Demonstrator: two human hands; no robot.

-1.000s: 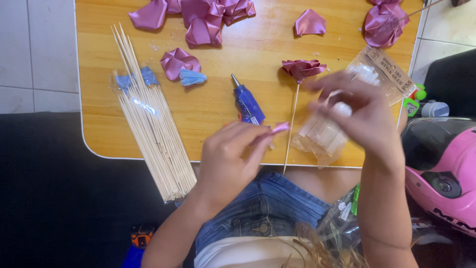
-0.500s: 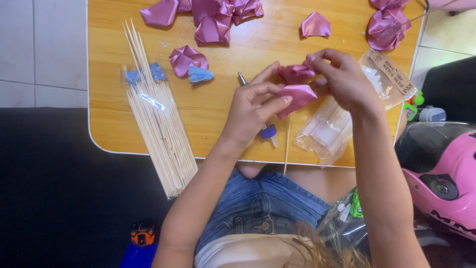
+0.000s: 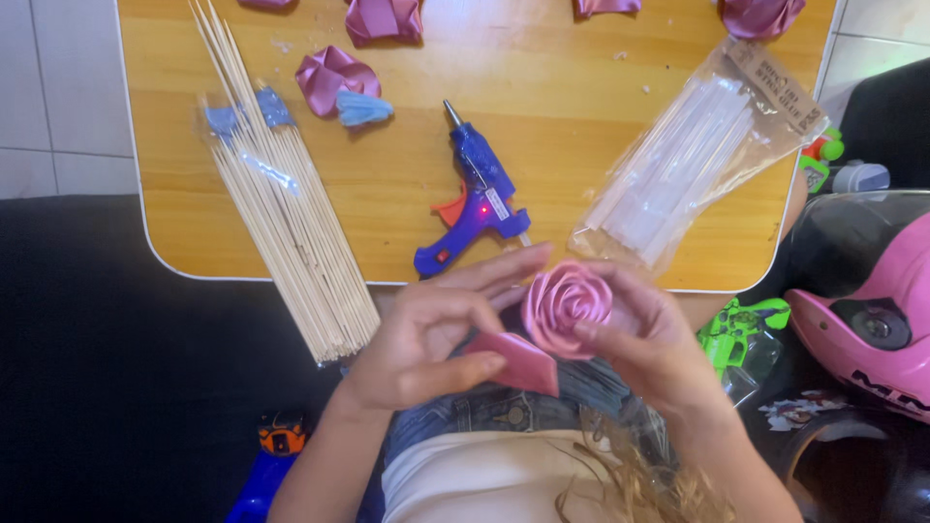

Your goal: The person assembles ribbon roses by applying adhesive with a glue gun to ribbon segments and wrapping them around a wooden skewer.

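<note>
My right hand (image 3: 647, 339) holds a pink ribbon rose (image 3: 567, 305) just below the front edge of the wooden table (image 3: 387, 184), above my lap. My left hand (image 3: 426, 339) pinches a folded pink ribbon petal (image 3: 518, 363) between thumb and fingers, right beside the rose and touching its lower left side. A blue hot glue gun (image 3: 477, 194) lies on the table just beyond my hands. The stick under the rose is hidden by my fingers.
A bundle of bamboo skewers (image 3: 286, 213) hangs over the table's front left edge. A clear bag of glue sticks (image 3: 688, 165) lies at the right. Pink ribbon pieces (image 3: 334, 77) and a blue scrap (image 3: 363, 108) sit further back. A pink helmet (image 3: 872, 310) stands at the right.
Both hands have come back from over the table to my lap with the rose. The glue gun, covered before, now lies in plain view. The view has moved closer.
</note>
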